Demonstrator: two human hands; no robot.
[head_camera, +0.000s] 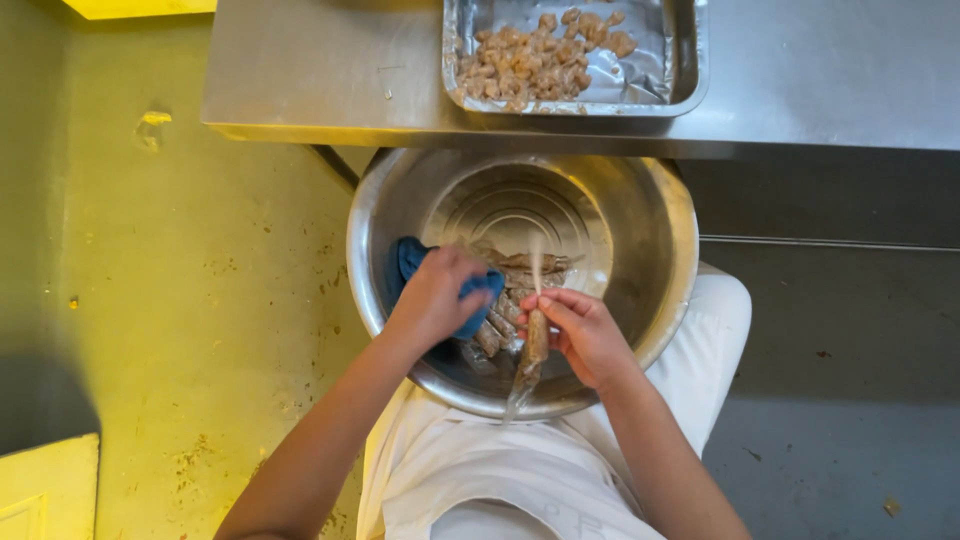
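1. Bottom centre of the frame: I look down on white clothing (520, 470) and two bare forearms reaching up into a large steel bowl (660, 240) that rests on the lap.
2. Just right of centre, the right hand (585, 335) is closed, fingertips pinched on a long, thin brown strip (535, 345). Its long axis runs near vertical in the frame, one end toward the bowl's near rim, the other up toward its middle.
3. Left of it, the left hand (435, 295) is curled around a blue cloth (410, 258).
4. More brown strips (500, 325) lie between the hands in the bowl.
5. Top of the frame: a foil-lined tray (680, 60) of pale brown chunks (540, 55) sits on a steel table (320, 70).
6. A stained yellow-green floor (200, 300) fills the left side.
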